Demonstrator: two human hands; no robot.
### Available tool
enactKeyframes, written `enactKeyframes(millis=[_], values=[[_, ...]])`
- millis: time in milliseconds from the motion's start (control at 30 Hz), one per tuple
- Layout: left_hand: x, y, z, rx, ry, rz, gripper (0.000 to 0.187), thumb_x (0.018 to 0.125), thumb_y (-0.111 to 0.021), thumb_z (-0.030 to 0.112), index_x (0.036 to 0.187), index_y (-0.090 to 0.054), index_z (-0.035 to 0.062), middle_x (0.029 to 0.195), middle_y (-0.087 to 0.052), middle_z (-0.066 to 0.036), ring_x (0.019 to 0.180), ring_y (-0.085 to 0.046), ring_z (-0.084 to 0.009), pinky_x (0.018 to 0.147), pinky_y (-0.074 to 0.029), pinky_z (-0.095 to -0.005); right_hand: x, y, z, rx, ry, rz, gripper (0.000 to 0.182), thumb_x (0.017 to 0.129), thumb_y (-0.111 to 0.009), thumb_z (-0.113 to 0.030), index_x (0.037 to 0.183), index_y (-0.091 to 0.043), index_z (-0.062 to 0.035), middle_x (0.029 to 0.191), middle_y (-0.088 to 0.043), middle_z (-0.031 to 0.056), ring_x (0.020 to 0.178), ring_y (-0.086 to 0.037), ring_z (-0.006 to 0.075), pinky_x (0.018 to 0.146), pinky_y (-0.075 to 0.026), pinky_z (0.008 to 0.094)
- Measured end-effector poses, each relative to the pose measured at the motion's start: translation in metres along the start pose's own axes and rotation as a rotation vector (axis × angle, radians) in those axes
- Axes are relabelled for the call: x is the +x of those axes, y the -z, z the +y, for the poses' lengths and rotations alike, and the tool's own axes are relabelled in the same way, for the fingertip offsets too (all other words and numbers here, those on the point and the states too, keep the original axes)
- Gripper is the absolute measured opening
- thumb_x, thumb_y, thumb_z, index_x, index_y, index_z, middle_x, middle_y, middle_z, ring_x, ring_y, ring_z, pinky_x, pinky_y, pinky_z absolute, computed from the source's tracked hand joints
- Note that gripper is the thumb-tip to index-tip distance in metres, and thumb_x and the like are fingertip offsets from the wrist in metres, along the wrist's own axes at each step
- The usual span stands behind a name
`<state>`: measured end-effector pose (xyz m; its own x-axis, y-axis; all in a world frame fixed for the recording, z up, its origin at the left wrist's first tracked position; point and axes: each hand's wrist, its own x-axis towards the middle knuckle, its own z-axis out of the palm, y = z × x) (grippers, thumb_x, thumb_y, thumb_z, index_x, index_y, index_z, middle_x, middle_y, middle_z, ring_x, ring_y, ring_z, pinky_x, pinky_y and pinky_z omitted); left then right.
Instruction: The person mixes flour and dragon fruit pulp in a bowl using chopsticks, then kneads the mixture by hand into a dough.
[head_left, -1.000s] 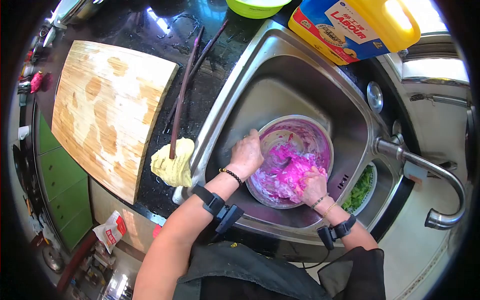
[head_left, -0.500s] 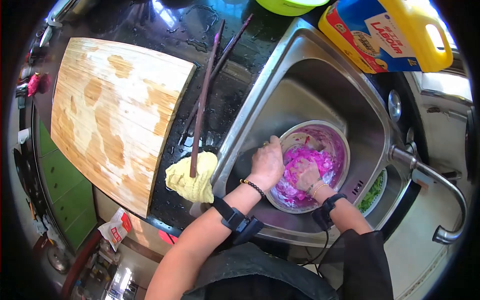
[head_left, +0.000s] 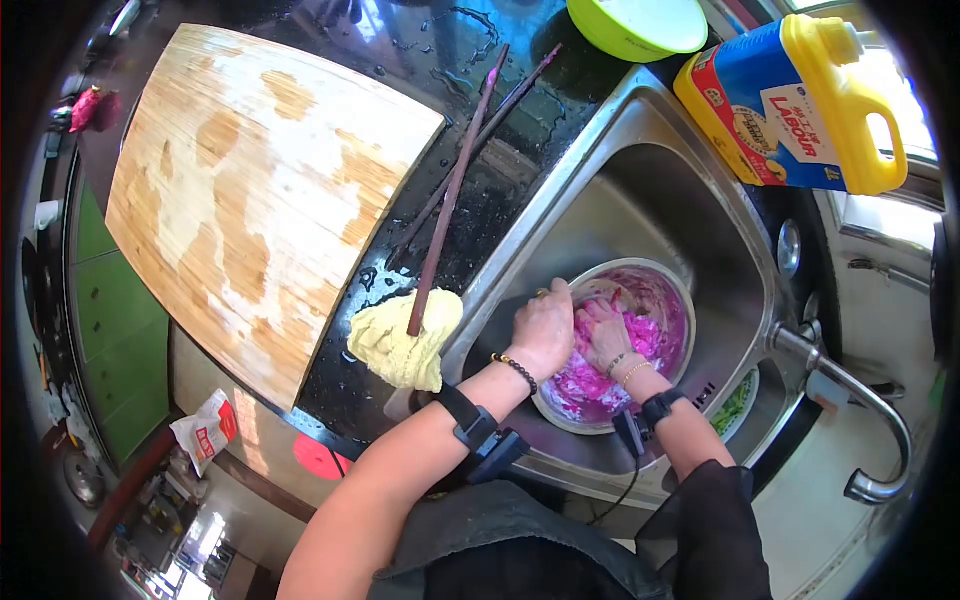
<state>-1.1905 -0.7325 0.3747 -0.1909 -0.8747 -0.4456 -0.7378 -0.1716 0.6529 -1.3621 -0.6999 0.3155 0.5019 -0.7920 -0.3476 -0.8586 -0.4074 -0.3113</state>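
Observation:
A round metal bowl (head_left: 683, 335) sits in the sink, its inner wall smeared pink and white. Inside it lies bright magenta dough (head_left: 648, 338) with streaks of white flour. My left hand (head_left: 545, 330) is closed on the bowl's left rim, thumb toward the inside. My right hand (head_left: 606, 338) is down in the bowl, its fingers curled into the dough and partly hidden by it. To the left of the sink, a lump of pale yellow dough (head_left: 405, 345) rests on the counter edge, with a dark chopstick (head_left: 455, 200) lying with its tip on it.
A large wet wooden cutting board (head_left: 250, 200) lies on the black counter. Behind the sink (head_left: 600, 215) stand a lime-green bowl (head_left: 630, 35) and a yellow detergent jug (head_left: 790, 110). The faucet (head_left: 850, 385) reaches over the right basin, which holds chopped greens (head_left: 738, 405).
My right hand has shifted up and left within the bowl, its fingers now nearer my left hand. My left hand stays on the rim. The camera view has moved slightly.

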Motion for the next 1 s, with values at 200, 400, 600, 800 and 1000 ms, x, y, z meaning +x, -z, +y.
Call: enactKeyframes(millis=[200,400,600,800,1000], values=[[-0.001,0.004,0.003,0.058,0.018,-0.034,0.025,0.069,-0.056,-0.001,0.090,-0.042,-0.0021,0.082,-0.060,-0.025,0.080,-0.061,-0.0405,0.070,-0.051,-0.0458,-0.029,0.061,-0.002,-0.035,-0.142,-0.220,0.096,0.063,-0.072,-0.039,0.140,-0.022,-0.0101,0.143,-0.021,0.0208,0.130,-0.025,0.0375,0.105,-0.024,0.0505],[-0.002,0.003,0.003,0.020,0.033,-0.034,0.023,0.070,-0.054,-0.002,0.089,-0.041,-0.0022,0.080,-0.059,-0.027,0.079,-0.060,-0.0422,0.071,-0.050,-0.0477,-0.037,0.023,0.059,-0.025,-0.443,-0.522,0.105,0.056,-0.075,-0.051,0.137,-0.026,-0.0081,0.132,-0.040,0.0221,0.122,-0.040,0.0348,0.100,-0.035,0.0386],[-0.001,-0.001,0.003,-0.036,0.042,-0.014,0.022,0.071,-0.053,-0.002,0.089,-0.041,-0.0028,0.080,-0.058,-0.028,0.079,-0.059,-0.0439,0.071,-0.048,-0.0495,-0.055,0.007,0.054,0.243,-0.422,-0.344,0.079,0.059,-0.073,-0.053,0.121,-0.051,-0.0103,0.117,-0.056,0.0155,0.108,-0.053,0.0298,0.094,-0.041,0.0372],[0.000,0.001,0.002,-0.001,0.038,-0.020,0.021,0.073,-0.052,0.000,0.090,-0.042,-0.0019,0.082,-0.059,-0.027,0.080,-0.060,-0.0422,0.071,-0.049,-0.0478,-0.090,-0.019,0.019,1.103,-0.877,0.133,0.052,0.062,-0.077,-0.011,0.110,-0.059,-0.0039,0.102,-0.064,0.0081,0.093,-0.060,0.0193,0.084,-0.046,0.0319],[-0.004,0.006,0.008,0.055,0.000,-0.049,0.020,0.074,-0.053,0.000,0.091,-0.042,-0.0016,0.082,-0.059,-0.025,0.079,-0.061,-0.0400,0.071,-0.051,-0.0455,-0.106,0.037,-0.006,1.256,-0.855,0.293,0.041,0.067,-0.070,-0.001,0.107,-0.059,-0.0007,0.099,-0.064,0.0080,0.089,-0.061,0.0174,0.081,-0.049,0.0319]])
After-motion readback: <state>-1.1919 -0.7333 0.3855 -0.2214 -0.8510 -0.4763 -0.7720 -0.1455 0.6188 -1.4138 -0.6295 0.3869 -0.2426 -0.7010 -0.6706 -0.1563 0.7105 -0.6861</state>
